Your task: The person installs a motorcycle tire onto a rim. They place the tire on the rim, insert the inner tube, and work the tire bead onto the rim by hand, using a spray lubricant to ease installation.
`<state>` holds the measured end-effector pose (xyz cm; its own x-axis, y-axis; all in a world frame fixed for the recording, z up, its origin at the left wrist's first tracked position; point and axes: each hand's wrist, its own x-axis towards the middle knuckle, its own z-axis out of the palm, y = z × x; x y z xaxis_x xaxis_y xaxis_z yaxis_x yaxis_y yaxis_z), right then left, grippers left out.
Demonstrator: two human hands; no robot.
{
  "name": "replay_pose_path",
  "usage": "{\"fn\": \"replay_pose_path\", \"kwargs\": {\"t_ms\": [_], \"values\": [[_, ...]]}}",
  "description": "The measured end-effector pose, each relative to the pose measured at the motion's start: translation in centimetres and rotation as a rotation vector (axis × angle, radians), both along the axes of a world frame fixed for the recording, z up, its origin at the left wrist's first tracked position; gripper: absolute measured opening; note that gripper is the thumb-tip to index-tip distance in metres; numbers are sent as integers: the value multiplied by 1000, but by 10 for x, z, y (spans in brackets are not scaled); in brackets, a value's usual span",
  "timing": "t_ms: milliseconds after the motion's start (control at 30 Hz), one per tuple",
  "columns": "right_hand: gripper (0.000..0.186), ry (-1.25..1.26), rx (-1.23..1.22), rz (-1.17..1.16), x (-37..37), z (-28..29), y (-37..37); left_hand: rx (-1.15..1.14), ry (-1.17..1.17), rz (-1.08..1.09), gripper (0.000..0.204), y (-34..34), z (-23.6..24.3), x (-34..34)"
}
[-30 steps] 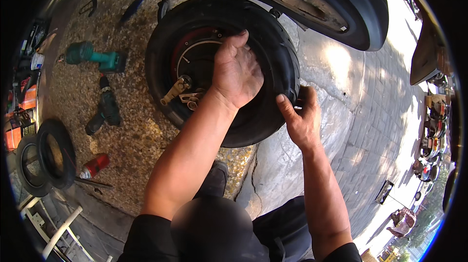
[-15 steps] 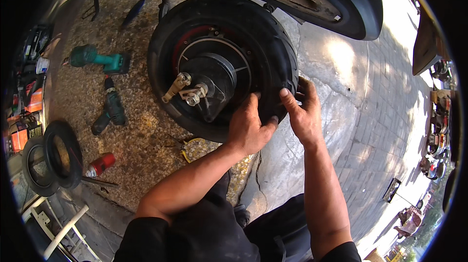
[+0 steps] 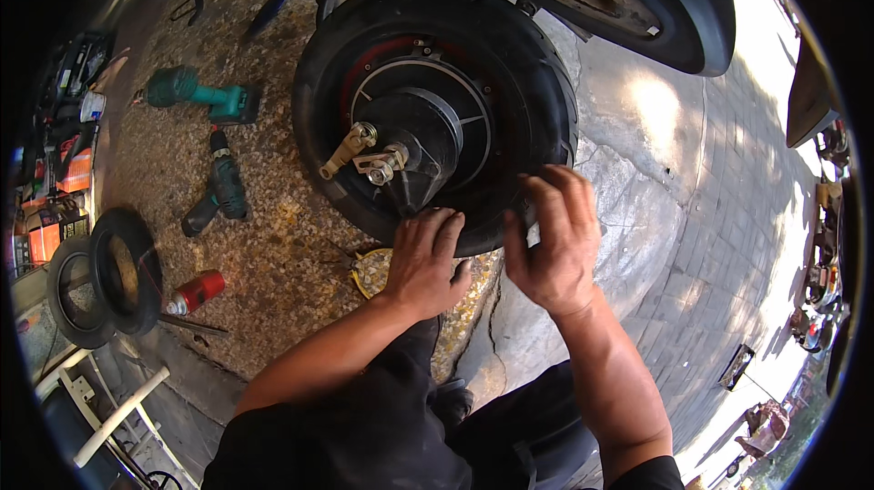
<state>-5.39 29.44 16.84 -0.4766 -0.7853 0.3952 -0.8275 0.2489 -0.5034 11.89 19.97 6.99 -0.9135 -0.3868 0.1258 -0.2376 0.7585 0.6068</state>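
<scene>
A black tire [image 3: 533, 80] on a wheel with a red-edged rim lies on its side in front of me. From its hub [image 3: 432, 139] stick up an axle nut [image 3: 379, 177] and a brass-coloured lever arm [image 3: 346, 151]. My left hand [image 3: 426, 262] rests its outstretched fingers on the tire's near edge, just below the hub, with the thumb held apart. At the near right edge is my right hand [image 3: 557, 239], fingers bent over the tire and thumb spread away from them. Whether the right fingertips press on the rubber is hard to see.
Left of the wheel lie two green cordless power tools, a drill [image 3: 221, 185] and another [image 3: 205, 96]. Nearer are a red spray can [image 3: 196, 292] and two loose tires [image 3: 126, 271]. A black vehicle body part [image 3: 637, 7] overhangs the wheel's far right side.
My left hand has slid left along the tire's near edge. My right hand has come off the tire's side and sits lower, thumb and fingers wider apart. The whole view has shifted slightly.
</scene>
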Motion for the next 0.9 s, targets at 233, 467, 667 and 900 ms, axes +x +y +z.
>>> {"fn": "replay_pose_path", "kwargs": {"t_ms": [233,467,667,900], "values": [[33,233,691,412,28,-39,-32,-164,-148,155,66,-53,-18,55],[35,134,905,545,29,-45,-49,-248,-440,-64,58,-97,-1,41],[28,-150,1247,645,23,-40,-76,-202,-403,-43,37,-103,13,29],[36,-149,1364,624,20,-59,-75,-283,-570,-127,63,-96,24,21]]}}
